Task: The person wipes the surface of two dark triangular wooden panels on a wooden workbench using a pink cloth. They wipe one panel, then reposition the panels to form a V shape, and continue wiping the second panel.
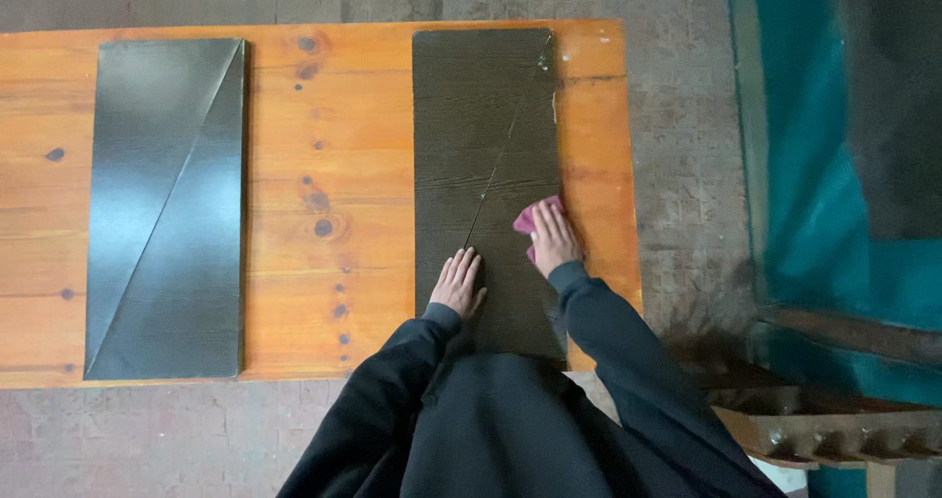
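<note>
Dark brown rectangular panel (pixel 486 164), matte with fine wood-grain texture and a thin diagonal crease line, lying flat lengthwise at the right end of an orange knotty pine table (pixel 324 145); left hand (pixel 457 282) rests palm-down on its near part, fingers straight and close together, holding nothing. Right hand (pixel 552 238), fingers extended and slightly spread, presses a small crumpled pink cloth (pixel 530 219) flat against the panel's right edge. Second panel (pixel 167 204), glossier grey-black with the same diagonal fold, lies well apart on the table's left; rough grey brick floor (pixel 687 164) around, teal tarpaulin (pixel 834 145) at far right.
</note>
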